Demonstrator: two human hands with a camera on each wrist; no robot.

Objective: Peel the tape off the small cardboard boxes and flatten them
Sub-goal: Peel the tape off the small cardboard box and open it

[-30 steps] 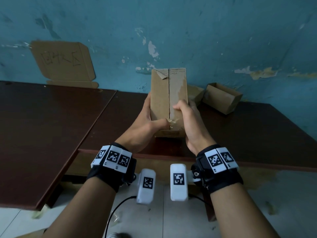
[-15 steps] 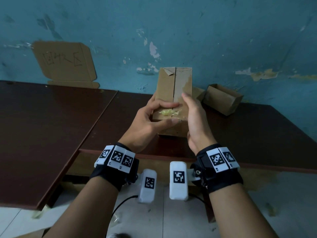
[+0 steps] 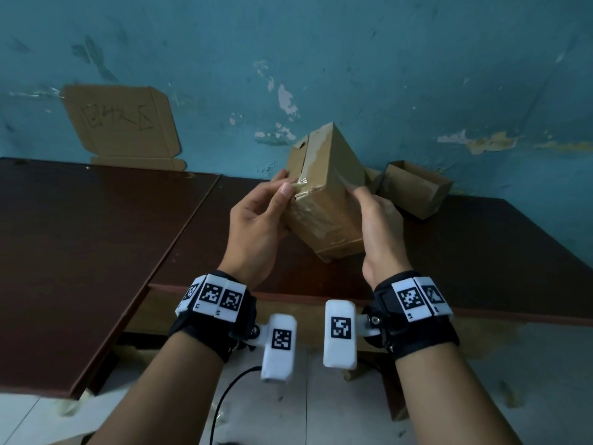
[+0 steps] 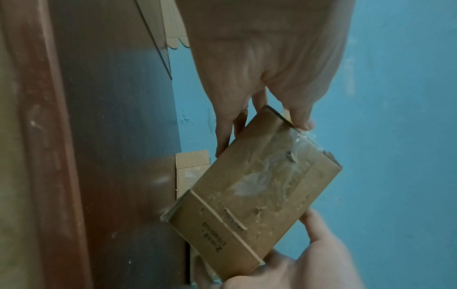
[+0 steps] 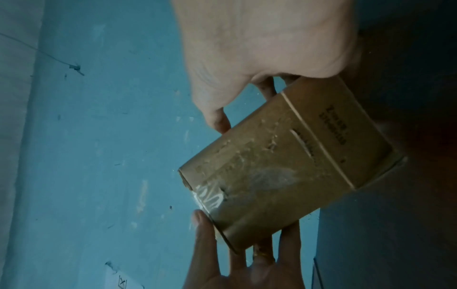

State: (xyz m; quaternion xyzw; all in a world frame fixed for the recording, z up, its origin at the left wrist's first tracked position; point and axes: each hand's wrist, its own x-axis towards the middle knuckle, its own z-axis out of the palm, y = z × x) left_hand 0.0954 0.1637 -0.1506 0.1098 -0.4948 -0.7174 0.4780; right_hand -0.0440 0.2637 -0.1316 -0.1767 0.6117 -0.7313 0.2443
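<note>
A small brown cardboard box (image 3: pixel 327 200) hangs tilted above the dark table, held between both hands. My left hand (image 3: pixel 282 184) grips its upper left corner, with the thumb on a crumpled strip of clear tape (image 3: pixel 301 184) and the fingers behind the box. My right hand (image 3: pixel 362 200) clasps the right side, its thumb on the front face. The left wrist view shows the box (image 4: pixel 247 195) with wrinkled tape (image 4: pixel 299 140) beside the thumb. In the right wrist view the box (image 5: pixel 284 166) has printed text and whitish tape (image 5: pixel 210 201) at the far edge.
Two opened small boxes (image 3: pixel 417 187) lie at the back right against the blue wall. A flat cardboard sheet (image 3: pixel 122 123) with handwriting leans on the wall at the left. Two dark tabletops (image 3: pixel 80 252) meet at a seam; the near edge (image 3: pixel 321 293) runs just beyond my wrists.
The box has turned from upright and face-on to tilted with a corner toward me. My left thumb slid from across the front to the upper left edge; my right hand shifted to the right side.
</note>
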